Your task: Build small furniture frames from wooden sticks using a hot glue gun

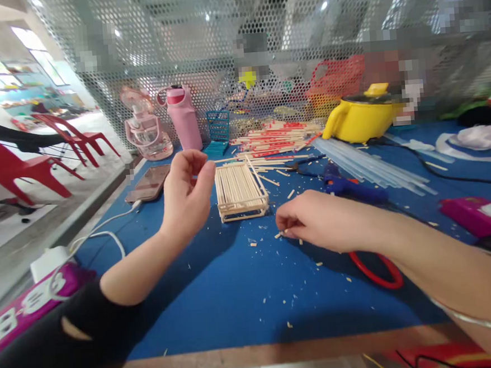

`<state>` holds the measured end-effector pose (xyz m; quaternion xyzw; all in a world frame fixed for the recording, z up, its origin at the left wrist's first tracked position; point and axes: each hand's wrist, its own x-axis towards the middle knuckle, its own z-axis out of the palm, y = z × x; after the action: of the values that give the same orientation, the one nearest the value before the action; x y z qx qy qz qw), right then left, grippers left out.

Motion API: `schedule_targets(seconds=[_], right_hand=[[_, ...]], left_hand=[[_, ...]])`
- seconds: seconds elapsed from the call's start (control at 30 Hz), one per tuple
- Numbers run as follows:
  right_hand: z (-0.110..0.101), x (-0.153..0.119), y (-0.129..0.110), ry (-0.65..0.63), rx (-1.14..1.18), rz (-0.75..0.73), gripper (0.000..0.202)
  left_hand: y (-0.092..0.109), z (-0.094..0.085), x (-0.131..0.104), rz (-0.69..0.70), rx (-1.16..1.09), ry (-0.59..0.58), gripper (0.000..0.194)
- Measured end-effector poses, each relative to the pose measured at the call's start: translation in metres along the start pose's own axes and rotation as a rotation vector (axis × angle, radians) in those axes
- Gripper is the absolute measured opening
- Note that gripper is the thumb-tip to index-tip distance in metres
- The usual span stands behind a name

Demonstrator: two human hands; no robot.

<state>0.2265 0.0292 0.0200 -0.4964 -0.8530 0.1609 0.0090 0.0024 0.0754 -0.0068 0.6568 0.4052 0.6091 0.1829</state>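
Note:
My left hand (pixel 190 196) is raised just left of a small frame built of thin wooden sticks (pixel 239 187). Its fingers curl loosely, the thumb stands off from them, and I see nothing held. The frame lies on the blue tabletop, with a floor of sticks side by side and a low railing. To its right, my right hand (pixel 311 218) is lowered to the table with fingertips pinched together. A small stick offcut (pixel 278 235) shows at those fingertips; whether it is gripped is hidden. Behind that hand lies a blue glue gun (pixel 350 185).
Loose sticks (pixel 276 140), pliers (pixel 298 166) and clear glue sticks (pixel 365 161) lie farther back. A yellow pot (pixel 359 120), a pink bottle (pixel 183 118) and a clear jug (pixel 147 132) stand by the mesh. A phone (pixel 148 183) lies left, a red-handled tool (pixel 380 272) right.

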Motion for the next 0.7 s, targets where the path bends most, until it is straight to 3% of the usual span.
schedule_targets(seconds=[0.07,0.13,0.2,0.27,0.33,0.53,0.7], right_hand=[[0.007,0.001,0.003,0.016,0.083,-0.005,0.015],[0.014,0.001,0.006,0.064,0.250,0.012,0.017],[0.019,0.002,0.007,0.068,0.515,0.043,0.014],[0.024,0.004,0.007,0.015,0.795,0.046,0.007],[0.028,0.006,0.006,-0.037,1.004,0.043,0.006],[0.036,0.010,0.007,-0.072,1.228,0.116,0.030],[0.037,0.011,0.004,-0.083,1.256,0.158,0.036]], left_hand=[[0.005,-0.002,-0.013,0.028,0.052,0.026,0.008],[0.014,-0.004,-0.033,0.062,0.067,-0.045,0.007],[0.023,-0.003,-0.052,0.000,0.056,-0.252,0.013],[0.028,0.003,-0.064,-0.072,0.089,-0.466,0.030],[0.029,0.011,-0.070,-0.090,0.118,-0.558,0.033],[0.023,0.023,-0.071,-0.090,0.064,-0.469,0.015],[0.025,0.020,-0.070,0.034,0.146,-0.445,0.010]])
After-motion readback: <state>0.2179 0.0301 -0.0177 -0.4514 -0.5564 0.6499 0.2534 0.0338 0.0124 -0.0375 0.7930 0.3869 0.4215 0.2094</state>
